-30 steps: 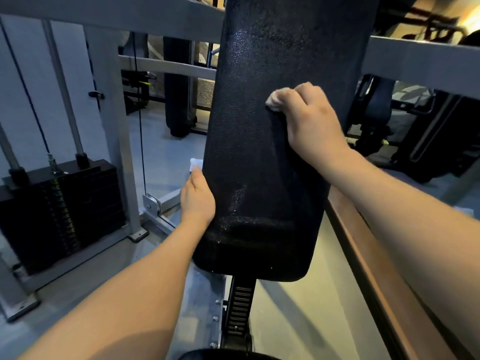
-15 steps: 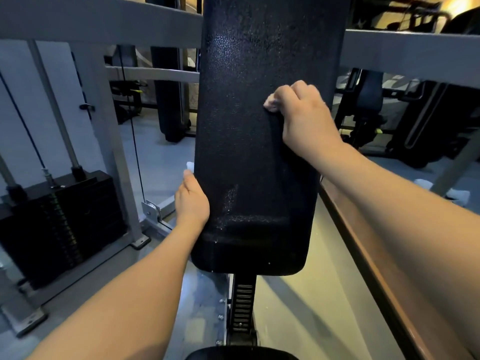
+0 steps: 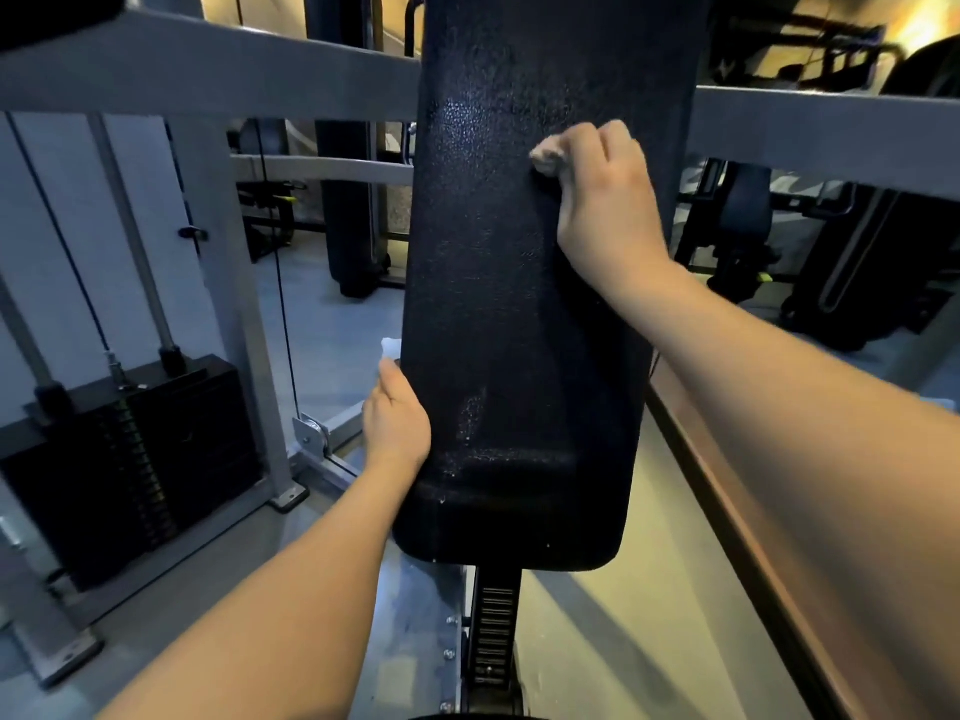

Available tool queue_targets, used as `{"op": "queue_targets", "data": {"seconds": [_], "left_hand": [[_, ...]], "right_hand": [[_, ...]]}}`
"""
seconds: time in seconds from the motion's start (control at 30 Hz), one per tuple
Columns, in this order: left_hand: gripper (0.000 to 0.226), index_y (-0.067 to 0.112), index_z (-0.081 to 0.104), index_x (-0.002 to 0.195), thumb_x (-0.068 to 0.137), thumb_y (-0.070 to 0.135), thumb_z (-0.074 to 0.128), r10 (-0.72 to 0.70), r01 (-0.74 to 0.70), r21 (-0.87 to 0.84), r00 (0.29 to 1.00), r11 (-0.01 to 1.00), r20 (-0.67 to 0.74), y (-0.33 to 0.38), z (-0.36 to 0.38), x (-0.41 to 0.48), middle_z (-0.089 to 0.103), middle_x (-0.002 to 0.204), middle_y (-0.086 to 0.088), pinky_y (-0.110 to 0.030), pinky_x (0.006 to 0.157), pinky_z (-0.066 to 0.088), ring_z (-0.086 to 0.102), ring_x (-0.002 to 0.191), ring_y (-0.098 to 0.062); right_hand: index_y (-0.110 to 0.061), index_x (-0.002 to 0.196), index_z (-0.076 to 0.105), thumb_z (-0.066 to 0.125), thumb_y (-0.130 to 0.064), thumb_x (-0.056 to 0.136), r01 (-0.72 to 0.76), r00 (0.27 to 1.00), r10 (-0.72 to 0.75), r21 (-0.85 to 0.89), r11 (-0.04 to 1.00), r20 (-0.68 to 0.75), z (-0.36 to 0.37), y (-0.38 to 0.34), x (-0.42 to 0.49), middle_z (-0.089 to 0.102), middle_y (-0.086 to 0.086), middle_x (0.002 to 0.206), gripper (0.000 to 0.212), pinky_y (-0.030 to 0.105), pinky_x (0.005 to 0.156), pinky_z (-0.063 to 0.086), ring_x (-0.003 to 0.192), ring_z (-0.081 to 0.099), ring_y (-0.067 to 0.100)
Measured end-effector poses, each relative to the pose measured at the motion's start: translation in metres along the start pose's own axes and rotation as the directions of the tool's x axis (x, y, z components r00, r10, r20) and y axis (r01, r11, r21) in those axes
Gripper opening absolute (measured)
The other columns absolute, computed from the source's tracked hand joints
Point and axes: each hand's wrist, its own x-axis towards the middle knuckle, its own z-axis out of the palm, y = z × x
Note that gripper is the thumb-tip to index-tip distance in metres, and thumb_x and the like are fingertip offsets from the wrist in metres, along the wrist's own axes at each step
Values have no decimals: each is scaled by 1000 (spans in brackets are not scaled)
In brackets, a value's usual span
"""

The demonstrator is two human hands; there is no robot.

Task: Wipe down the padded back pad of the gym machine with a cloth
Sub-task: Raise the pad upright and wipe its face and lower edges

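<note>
One notched black post nearest, under one back pad; pad black, pebbled, rounded oblong, upright, speckled glints low down; two bare hands at it; left hand against pad's left edge, grip cannot be told, white scrap just above fingertips; right hand fisted round crumpled pale cloth, pressed on pad's upper right; one black weight stack at left; grey metal frame behind.

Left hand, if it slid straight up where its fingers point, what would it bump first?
Probably the small white scrap just above the left hand's fingertips, beside the back pad's left edge. Depth is unclear, so it may lie farther back.
</note>
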Motion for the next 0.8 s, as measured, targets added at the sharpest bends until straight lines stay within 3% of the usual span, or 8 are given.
{"op": "queue_targets", "data": {"seconds": [0.07, 0.17, 0.37, 0.5, 0.57, 0.63, 0.7, 0.8], "left_hand": [[70, 3, 55, 137, 108, 48, 10, -4, 4, -8, 1000, 1000, -5, -1, 1, 1, 55, 140, -18, -40, 112, 33, 48, 132, -33], [68, 2, 50, 141, 108, 47, 11, -15, 15, -16, 1000, 1000, 11, -2, 2, 2, 51, 145, -19, -38, 114, 30, 44, 136, -33], [67, 5, 42, 148, 108, 46, 7, -49, 38, 141, 996, 989, 71, 8, -4, 5, 45, 149, -23, -44, 114, 28, 40, 138, -39], [56, 11, 39, 144, 107, 44, 13, -68, 50, 263, 996, 963, 60, 13, -15, 6, 44, 147, -21, -51, 109, 33, 43, 132, -40], [42, 12, 32, 142, 105, 31, 28, 42, -41, 389, 999, 920, 4, 24, -25, 9, 37, 148, -14, -51, 107, 33, 37, 131, -36], [53, 15, 27, 146, 94, 14, 42, 300, -253, 512, 954, 821, -9, 40, -34, 15, 27, 149, -7, -47, 109, 29, 28, 133, -31], [57, 14, 33, 141, 86, 7, 48, 588, -503, 520, 809, 690, 2, 65, -34, 23, 31, 143, -6, -45, 108, 29, 28, 130, -28], [45, 13, 50, 127, 83, 4, 51, 775, -719, 461, 624, 520, 98, 94, -11, 32, 43, 133, -7, -43, 104, 31, 33, 124, -25]], "right_hand": [[-9, 107, 63, 51, -6, 92, -59, 998, 59, 5, 998, 3, 13, -9, 0, 59, 17, 107, 19, 52, 80, 50, 95, 56, 37], [-16, 101, 65, 53, 2, 81, 57, 990, -66, 78, 995, 121, 21, -28, -55, 59, 9, 101, 29, 43, 83, 46, 93, 56, 33], [-15, 108, 62, 51, 1, 85, 301, 805, -359, 197, 933, 471, 1, -27, -111, 54, 6, 104, 31, 43, 81, 48, 93, 53, 28], [-18, 110, 63, 49, -5, 92, 208, 941, -228, 104, 973, 249, -14, -12, -53, 54, 9, 107, 27, 45, 83, 51, 94, 54, 32], [-13, 108, 64, 47, -7, 94, 114, 989, -116, 31, 993, 87, -18, 1, -9, 54, 16, 107, 23, 48, 82, 49, 92, 53, 38], [-6, 110, 62, 45, -9, 96, -12, 1000, 12, -18, 1000, -18, -18, 8, 33, 55, 21, 111, 22, 52, 83, 48, 95, 54, 43], [-3, 113, 59, 46, -8, 95, -124, 991, 123, -14, 992, -53, -10, 9, 61, 55, 22, 117, 23, 53, 87, 46, 100, 53, 43], [-12, 106, 63, 47, -6, 88, -91, 995, 90, -22, 996, -34, 5, 1, 55, 59, 15, 111, 24, 50, 85, 46, 99, 54, 39]]}}
